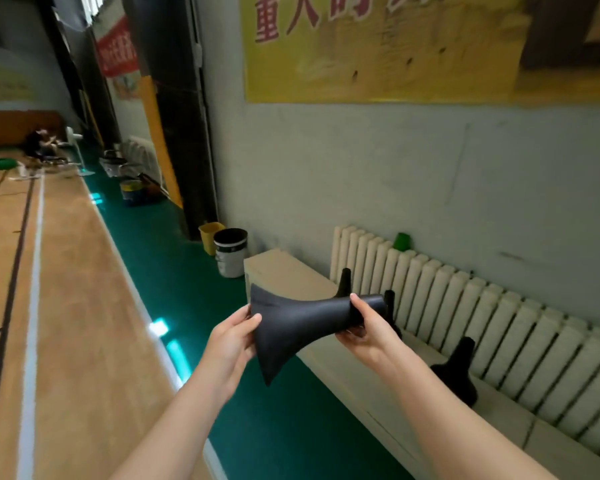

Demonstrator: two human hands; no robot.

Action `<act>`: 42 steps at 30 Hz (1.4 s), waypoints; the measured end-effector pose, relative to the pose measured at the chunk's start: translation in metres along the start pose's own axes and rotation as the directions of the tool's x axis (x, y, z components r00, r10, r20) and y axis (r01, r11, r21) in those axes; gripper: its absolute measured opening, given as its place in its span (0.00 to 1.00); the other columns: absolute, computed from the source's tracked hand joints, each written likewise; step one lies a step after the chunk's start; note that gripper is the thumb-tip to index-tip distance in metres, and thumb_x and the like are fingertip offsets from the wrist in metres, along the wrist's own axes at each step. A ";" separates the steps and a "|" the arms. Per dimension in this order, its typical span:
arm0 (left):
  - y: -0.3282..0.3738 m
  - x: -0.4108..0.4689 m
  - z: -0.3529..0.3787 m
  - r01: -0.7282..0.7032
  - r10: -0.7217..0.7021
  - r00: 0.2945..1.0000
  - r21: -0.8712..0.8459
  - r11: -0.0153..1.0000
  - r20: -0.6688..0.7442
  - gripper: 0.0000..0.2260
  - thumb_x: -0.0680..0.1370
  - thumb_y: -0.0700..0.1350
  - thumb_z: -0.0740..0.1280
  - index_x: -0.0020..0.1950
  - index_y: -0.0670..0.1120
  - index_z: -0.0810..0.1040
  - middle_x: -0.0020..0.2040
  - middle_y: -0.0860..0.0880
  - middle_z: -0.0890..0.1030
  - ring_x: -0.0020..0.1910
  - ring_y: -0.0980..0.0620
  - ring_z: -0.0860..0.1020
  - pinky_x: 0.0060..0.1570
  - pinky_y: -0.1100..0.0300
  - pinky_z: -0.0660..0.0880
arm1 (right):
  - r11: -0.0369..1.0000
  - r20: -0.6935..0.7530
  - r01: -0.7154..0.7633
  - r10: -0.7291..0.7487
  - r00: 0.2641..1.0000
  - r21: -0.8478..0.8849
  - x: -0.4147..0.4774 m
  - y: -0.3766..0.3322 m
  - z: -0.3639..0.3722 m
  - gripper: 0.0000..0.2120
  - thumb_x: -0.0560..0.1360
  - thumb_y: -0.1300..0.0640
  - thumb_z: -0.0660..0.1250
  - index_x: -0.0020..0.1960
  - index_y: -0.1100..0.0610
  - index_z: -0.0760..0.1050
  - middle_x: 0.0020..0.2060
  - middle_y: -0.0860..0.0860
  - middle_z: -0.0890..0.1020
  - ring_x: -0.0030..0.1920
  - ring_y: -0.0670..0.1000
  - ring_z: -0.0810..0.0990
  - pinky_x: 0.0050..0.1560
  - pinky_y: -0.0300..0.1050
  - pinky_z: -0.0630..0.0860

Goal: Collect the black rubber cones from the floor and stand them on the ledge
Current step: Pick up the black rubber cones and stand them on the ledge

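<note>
Head view: left grip (234,336) pinches flared base of black cone (302,323), right grip (368,327) curls round its neck; cone sideways in air just beside ledge (291,268), two-handed probably to turn it upright beside standing cones (456,370).

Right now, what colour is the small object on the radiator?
Green; the object shows best in the head view.

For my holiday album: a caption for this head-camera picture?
Left hand and right hand hold a black rubber cone sideways near the pale ledge, where three more cones stand before a white radiator.
</note>
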State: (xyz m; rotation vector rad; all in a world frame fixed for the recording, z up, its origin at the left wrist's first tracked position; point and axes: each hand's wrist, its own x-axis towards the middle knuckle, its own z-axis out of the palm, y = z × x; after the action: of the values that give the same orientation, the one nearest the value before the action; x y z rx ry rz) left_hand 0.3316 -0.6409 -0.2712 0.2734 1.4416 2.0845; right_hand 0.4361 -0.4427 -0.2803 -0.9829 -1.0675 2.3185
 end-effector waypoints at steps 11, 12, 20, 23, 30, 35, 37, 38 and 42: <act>-0.045 0.128 0.031 0.198 -0.207 0.974 0.101 0.975 0.088 0.14 0.78 0.39 0.66 0.63 0.50 0.77 0.56 0.48 0.83 0.53 0.49 0.82 0.41 0.58 0.78 | 0.985 -0.317 -0.112 0.148 0.937 0.128 0.098 -0.010 -0.038 0.12 0.75 0.51 0.69 0.52 0.57 0.73 0.49 0.57 0.78 0.51 0.55 0.78 0.56 0.50 0.77; -0.044 0.141 0.032 0.204 -0.214 0.972 0.113 0.973 0.094 0.13 0.78 0.39 0.66 0.61 0.51 0.78 0.56 0.48 0.83 0.53 0.49 0.82 0.42 0.58 0.79 | 0.956 -0.333 -0.091 0.185 0.925 0.277 0.090 -0.014 -0.038 0.12 0.76 0.50 0.68 0.55 0.55 0.73 0.50 0.55 0.78 0.53 0.52 0.78 0.59 0.47 0.74; -0.019 0.258 0.054 0.230 -0.269 0.948 0.215 0.949 0.172 0.12 0.76 0.34 0.68 0.55 0.48 0.80 0.49 0.49 0.82 0.48 0.51 0.81 0.36 0.63 0.79 | 0.956 -0.404 0.147 -0.034 0.914 0.252 0.137 -0.039 -0.022 0.14 0.75 0.51 0.69 0.54 0.59 0.74 0.53 0.58 0.79 0.46 0.55 0.81 0.36 0.46 0.81; -0.018 0.288 0.063 0.252 -0.319 0.918 0.274 0.928 0.236 0.12 0.76 0.33 0.67 0.54 0.48 0.79 0.49 0.50 0.82 0.48 0.51 0.81 0.36 0.62 0.80 | 0.928 -0.462 0.226 -0.068 0.884 0.296 0.150 -0.045 -0.018 0.21 0.72 0.56 0.72 0.62 0.58 0.70 0.59 0.60 0.75 0.57 0.61 0.77 0.47 0.55 0.80; -0.033 0.351 0.073 0.323 -0.434 0.858 0.368 0.872 0.274 0.13 0.76 0.31 0.66 0.53 0.48 0.78 0.51 0.49 0.81 0.54 0.47 0.80 0.45 0.57 0.80 | 0.896 -0.518 0.224 0.008 0.855 0.384 0.194 -0.059 -0.020 0.19 0.69 0.60 0.74 0.55 0.57 0.70 0.59 0.62 0.74 0.64 0.64 0.72 0.48 0.58 0.78; -0.045 0.403 0.099 0.311 -0.434 0.861 0.401 0.862 0.265 0.14 0.76 0.31 0.65 0.57 0.46 0.78 0.55 0.46 0.80 0.59 0.44 0.78 0.55 0.52 0.77 | 0.906 -0.577 0.253 -0.013 0.817 0.338 0.251 -0.084 -0.031 0.33 0.69 0.61 0.74 0.70 0.54 0.64 0.64 0.61 0.73 0.63 0.64 0.73 0.40 0.56 0.80; -0.055 0.435 0.120 0.301 -0.431 0.870 0.433 0.850 0.242 0.15 0.77 0.32 0.65 0.61 0.45 0.77 0.58 0.45 0.79 0.61 0.43 0.77 0.59 0.50 0.76 | 0.909 -0.574 0.228 0.016 0.818 0.349 0.288 -0.101 -0.042 0.33 0.69 0.60 0.74 0.70 0.54 0.64 0.63 0.61 0.73 0.61 0.64 0.74 0.44 0.58 0.81; -0.058 0.448 0.130 0.307 -0.435 0.872 0.442 0.843 0.225 0.15 0.77 0.33 0.65 0.62 0.44 0.76 0.60 0.43 0.79 0.62 0.43 0.76 0.60 0.49 0.75 | 0.914 -0.581 0.219 0.021 0.814 0.341 0.302 -0.109 -0.048 0.33 0.69 0.59 0.75 0.70 0.53 0.64 0.63 0.61 0.73 0.61 0.64 0.74 0.47 0.59 0.81; -0.068 0.503 0.172 0.339 -0.468 0.862 0.465 0.818 0.194 0.13 0.78 0.35 0.64 0.61 0.45 0.77 0.60 0.42 0.78 0.59 0.44 0.77 0.55 0.53 0.78 | 0.926 -0.573 0.178 0.049 0.818 0.333 0.362 -0.149 -0.068 0.33 0.69 0.59 0.75 0.70 0.54 0.65 0.57 0.59 0.76 0.54 0.61 0.77 0.37 0.53 0.82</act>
State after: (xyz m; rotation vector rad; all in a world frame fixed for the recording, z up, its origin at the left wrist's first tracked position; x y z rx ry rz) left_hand 0.0300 -0.2038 -0.3430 0.3892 1.5777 1.3119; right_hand 0.2532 -0.0971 -0.3513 -1.3327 -0.3842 1.8628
